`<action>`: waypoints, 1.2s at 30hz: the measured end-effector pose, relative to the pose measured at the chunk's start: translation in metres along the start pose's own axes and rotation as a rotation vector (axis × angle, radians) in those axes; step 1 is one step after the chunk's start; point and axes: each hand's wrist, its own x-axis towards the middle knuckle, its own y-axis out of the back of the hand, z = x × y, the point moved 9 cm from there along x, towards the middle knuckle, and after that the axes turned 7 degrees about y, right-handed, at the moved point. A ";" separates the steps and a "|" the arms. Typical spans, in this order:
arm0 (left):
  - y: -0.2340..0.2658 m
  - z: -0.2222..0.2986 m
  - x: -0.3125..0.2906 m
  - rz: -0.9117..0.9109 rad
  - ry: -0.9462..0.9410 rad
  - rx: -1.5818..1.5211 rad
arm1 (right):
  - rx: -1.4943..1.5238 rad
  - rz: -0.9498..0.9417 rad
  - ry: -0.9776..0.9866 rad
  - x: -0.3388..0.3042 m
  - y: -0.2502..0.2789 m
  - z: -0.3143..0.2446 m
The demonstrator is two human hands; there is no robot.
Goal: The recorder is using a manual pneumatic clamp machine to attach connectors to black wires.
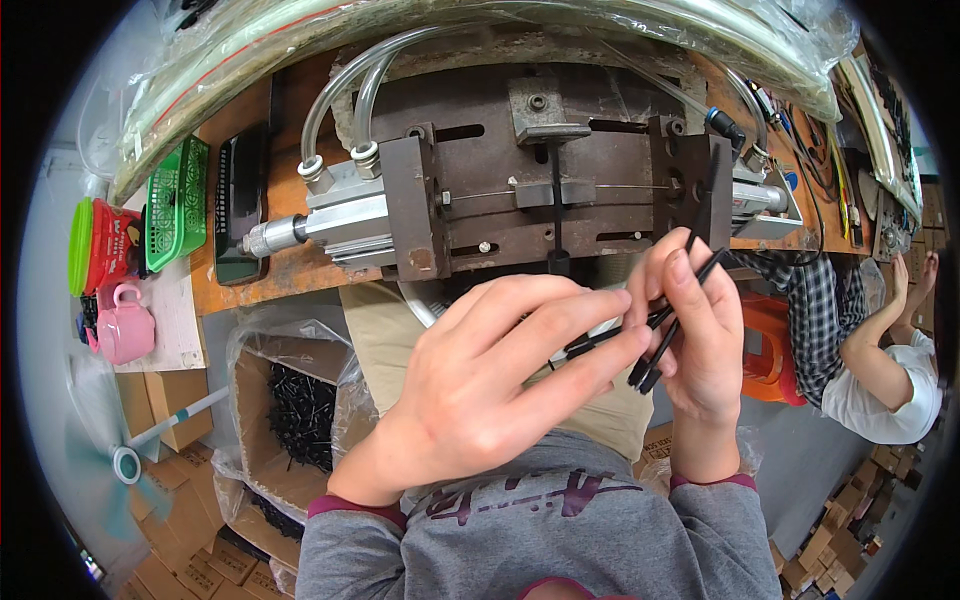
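Observation:
My right hand (695, 330) grips a small bunch of thin black plastic sticks (668, 335), their tips poking up past my fingers. My left hand (495, 385) reaches across from the left, its fingertips pinching one black stick (598, 342) at the bunch. Both hands hover over my lap, just in front of a rusty metal press fixture (545, 180) with a pneumatic cylinder (320, 215) and clear hoses, mounted on an orange workbench (285, 110).
A plastic-lined cardboard box of black sticks (300, 405) stands at my lower left. A green basket (178, 200), a red container (105, 245) and a pink cup (125, 325) sit at the far left. Another person (880, 350) sits at the right. Small boxes litter the floor.

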 end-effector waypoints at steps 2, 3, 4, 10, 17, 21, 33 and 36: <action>-0.003 0.002 0.000 -0.015 -0.023 -0.041 | -0.023 0.003 -0.042 -0.002 -0.008 0.003; -0.003 0.002 -0.002 -0.019 -0.030 -0.067 | -0.007 -0.010 -0.049 -0.002 -0.009 0.004; -0.003 0.003 -0.003 -0.022 -0.036 -0.093 | 0.009 -0.023 -0.055 -0.002 -0.009 0.004; 0.015 -0.004 -0.006 -0.016 0.116 -0.374 | -0.034 0.095 0.106 0.000 0.009 -0.012; 0.004 -0.018 -0.010 0.108 0.100 0.097 | -0.085 0.186 0.234 -0.009 0.015 -0.025; -0.020 -0.028 -0.008 0.079 0.106 0.338 | -0.078 0.173 0.261 -0.010 0.015 -0.029; -0.013 -0.036 0.000 -0.043 0.269 0.077 | 0.062 0.148 0.247 -0.010 0.020 -0.024; -0.010 -0.025 -0.005 -0.088 0.272 -0.343 | 0.065 0.116 0.193 -0.010 0.015 -0.019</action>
